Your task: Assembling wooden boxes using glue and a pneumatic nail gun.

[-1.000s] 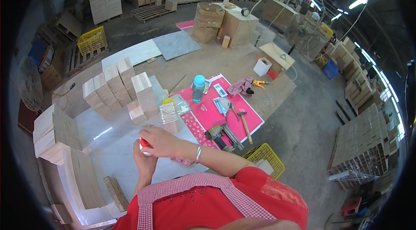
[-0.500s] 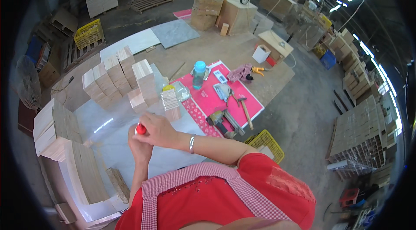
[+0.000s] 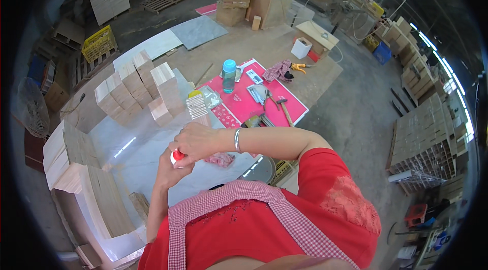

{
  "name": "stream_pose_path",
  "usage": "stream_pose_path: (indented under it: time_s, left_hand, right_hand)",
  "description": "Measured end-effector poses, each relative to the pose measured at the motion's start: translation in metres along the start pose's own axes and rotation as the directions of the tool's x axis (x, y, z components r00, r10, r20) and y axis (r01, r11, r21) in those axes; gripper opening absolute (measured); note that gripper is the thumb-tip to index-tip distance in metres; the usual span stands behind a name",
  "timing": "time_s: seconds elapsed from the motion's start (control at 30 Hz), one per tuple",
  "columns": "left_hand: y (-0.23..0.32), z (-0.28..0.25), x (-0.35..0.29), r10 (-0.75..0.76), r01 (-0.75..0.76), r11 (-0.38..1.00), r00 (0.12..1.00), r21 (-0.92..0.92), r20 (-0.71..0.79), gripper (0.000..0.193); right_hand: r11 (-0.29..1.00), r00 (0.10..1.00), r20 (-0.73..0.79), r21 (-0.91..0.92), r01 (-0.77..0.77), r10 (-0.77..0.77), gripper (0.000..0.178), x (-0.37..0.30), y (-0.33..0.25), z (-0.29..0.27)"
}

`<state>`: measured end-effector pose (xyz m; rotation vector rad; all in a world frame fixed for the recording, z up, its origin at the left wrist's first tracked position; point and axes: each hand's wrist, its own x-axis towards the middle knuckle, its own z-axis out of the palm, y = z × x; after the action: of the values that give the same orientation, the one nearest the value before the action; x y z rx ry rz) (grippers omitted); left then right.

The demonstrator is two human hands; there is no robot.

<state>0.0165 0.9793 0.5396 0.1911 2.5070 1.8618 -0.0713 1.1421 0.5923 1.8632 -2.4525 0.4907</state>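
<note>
Small container [image 3: 177, 157], one: glossy red rounded top, white body below, the lower part hidden by fingers; located between the two hands, above the tabletop [image 3: 137, 163], contents not visible. Hands, two: left hand [image 3: 170, 171] curled round the white body; right hand [image 3: 195, 140] laid over from the other side, fingers bent and pinching near the red top, exact fingertip contact partly hidden. Bracelet [image 3: 237, 140], one, silver, on the right wrist. Crumpled pink cloth [image 3: 220, 159], one, on the tabletop just beside the right forearm. Bundle of thin wooden strips [image 3: 198, 107], one, pale, beyond the right hand. Pale wooden stacks [image 3: 165, 84] near it, six: four in a slanting row, one tall in front, one short at its foot. Pink sheet [image 3: 244, 102], one, bearing a water bottle [image 3: 229, 77], one, translucent blue; hammer [image 3: 286, 114], one, wooden handle; nail gun [image 3: 256, 121], one, partly hidden by the right forearm. Checked cloth [image 3: 277, 70], one, bunched at the sheet's far edge. Round metal dish [image 3: 260, 171], one, partly covered, near the apron [image 3: 229, 196], one, red-and-white check
</note>
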Motion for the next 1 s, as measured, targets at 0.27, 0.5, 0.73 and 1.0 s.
stream_pose_path:
  time_s: [0.27,0.5,0.73,1.0]
  left_hand:
    - [-0.023,0.019,0.013,-0.025,0.021,1.0,0.977,-0.018,-0.213,0.039]
    - [-0.035,0.015,-0.009,-0.003,0.023,0.926,0.999,-0.378,0.053,0.055]
    - [-0.044,0.009,-0.011,-0.218,0.583,0.236,0.812,-0.778,0.542,0.061]
    - [-0.059,0.015,0.017,-0.291,0.871,0.357,0.448,-0.338,0.846,0.053]
  right_hand:
    - [0.893,0.863,-0.231,0.096,-0.44,0.45,0.059,0.004,-0.01,0.041]
    - [0.9,0.897,-0.081,-0.001,-0.436,0.434,0.054,-0.011,-0.008,0.028]
    - [0.992,0.991,-0.065,-0.027,-0.123,0.121,0.05,-0.017,-0.025,0.012]
    - [0.989,0.997,-0.009,-0.13,0.07,-0.072,0.045,-0.017,-0.031,0.02]
